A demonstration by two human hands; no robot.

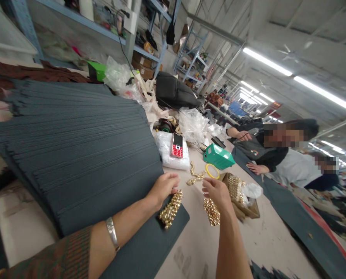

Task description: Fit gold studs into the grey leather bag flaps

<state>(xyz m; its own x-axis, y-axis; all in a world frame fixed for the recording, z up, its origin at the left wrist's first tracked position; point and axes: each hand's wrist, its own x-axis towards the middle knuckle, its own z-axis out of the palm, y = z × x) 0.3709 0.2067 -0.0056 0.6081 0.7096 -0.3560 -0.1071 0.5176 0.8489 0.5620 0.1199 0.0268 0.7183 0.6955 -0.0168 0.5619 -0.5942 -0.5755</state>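
**Grip check, left to right**

Your left hand (164,190) has its fingers bent in a narrow curl at the upper end of the left gold bunch (172,209). Cannot tell whether they pinch it. The bunch lies on a dark sheet (149,242), inboard of its rounded right-hand corner, on the bench (200,240). Handling judgement: close on one strand, lift slowly and keep the links from catching the sheet.

The loose gold chain (196,176) lies between the phone (177,145) and the yellow ring (212,171), away from the bench's near edge. Keep it separate to limit tangling.

Your right hand (217,193) has its fingers bent, gap narrow, above the right gold bunch (211,211), beside the near-left side of the open box (252,211). Hold unconfirmed. Judgement: support the bunch's weight; clear the box rim.

Obscured: left thumb contact, right fingertips, part of the right bunch behind your wrist, and the box's depth.
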